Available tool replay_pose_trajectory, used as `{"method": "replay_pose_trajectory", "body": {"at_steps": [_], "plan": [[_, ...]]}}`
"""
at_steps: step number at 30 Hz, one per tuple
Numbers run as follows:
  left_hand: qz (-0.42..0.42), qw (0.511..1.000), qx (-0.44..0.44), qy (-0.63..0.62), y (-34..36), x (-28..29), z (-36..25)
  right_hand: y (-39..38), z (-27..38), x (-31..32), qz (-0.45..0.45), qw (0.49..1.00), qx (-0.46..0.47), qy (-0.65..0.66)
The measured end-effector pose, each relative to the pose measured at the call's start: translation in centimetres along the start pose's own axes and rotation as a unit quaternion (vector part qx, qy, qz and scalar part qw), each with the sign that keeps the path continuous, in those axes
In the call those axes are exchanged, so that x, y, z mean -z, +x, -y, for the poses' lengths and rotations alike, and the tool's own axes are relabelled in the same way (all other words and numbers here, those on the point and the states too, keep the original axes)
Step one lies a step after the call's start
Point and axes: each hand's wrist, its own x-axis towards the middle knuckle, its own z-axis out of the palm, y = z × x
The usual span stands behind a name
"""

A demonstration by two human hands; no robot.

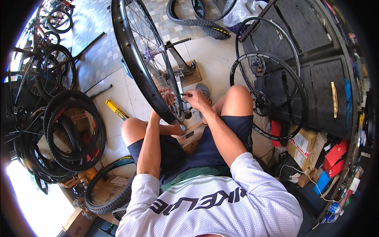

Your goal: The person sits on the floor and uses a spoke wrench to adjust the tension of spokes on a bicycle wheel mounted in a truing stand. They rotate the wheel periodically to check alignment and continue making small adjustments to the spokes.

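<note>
A bicycle wheel (132,59) with a wide black rim and thin spokes stands upright in a metal truing stand (179,63), between my knees. My right hand (193,98) is at the wheel's right side near the lower rim, its fingers pinched on a small dark spoke wrench (182,95). My left hand (167,96) reaches in from the other side, fingers curled among the spokes. Rim and spokes partly cover it, so what those fingers grip is hidden.
Two more wheels (268,94) lean on a dark cabinet (304,47) at right. Loose tyres (197,23) lie ahead. Tyres (73,130) hang at left, near several bicycles (55,59). A yellow tool (116,109) lies on the floor by my left knee. Boxes (302,148) stand at right.
</note>
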Motion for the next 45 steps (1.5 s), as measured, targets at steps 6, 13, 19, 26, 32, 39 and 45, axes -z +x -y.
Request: {"method": "replay_pose_trajectory", "body": {"at_steps": [6,13,19,26,32,39,45], "plan": [[0.004,0.995,0.030,0.092,0.6,-0.6,1.1,0.0,-0.2,-1.0,-0.001,1.000,-0.009,0.020],[0.006,0.990,0.007,0.139,0.9,0.3,1.7,0.2,0.5,-1.2,0.059,0.996,0.001,0.062],[0.050,0.957,-0.075,0.275,0.6,0.6,1.3,-0.4,1.2,-0.8,0.049,0.995,0.073,0.037],[0.056,0.889,-0.160,0.426,1.6,0.0,1.2,-1.2,1.8,-0.6,-0.011,0.997,0.063,-0.031],[-0.016,0.959,-0.113,0.258,2.7,-0.1,3.9,-1.3,2.0,-1.6,-0.122,0.963,0.171,-0.167],[-0.001,0.957,-0.146,0.250,3.2,1.2,4.6,-1.0,3.3,-2.3,-0.084,0.973,0.146,-0.160],[-0.059,0.935,-0.210,0.279,2.2,1.1,2.5,0.3,1.3,-1.5,-0.008,0.979,0.182,-0.093]]}}
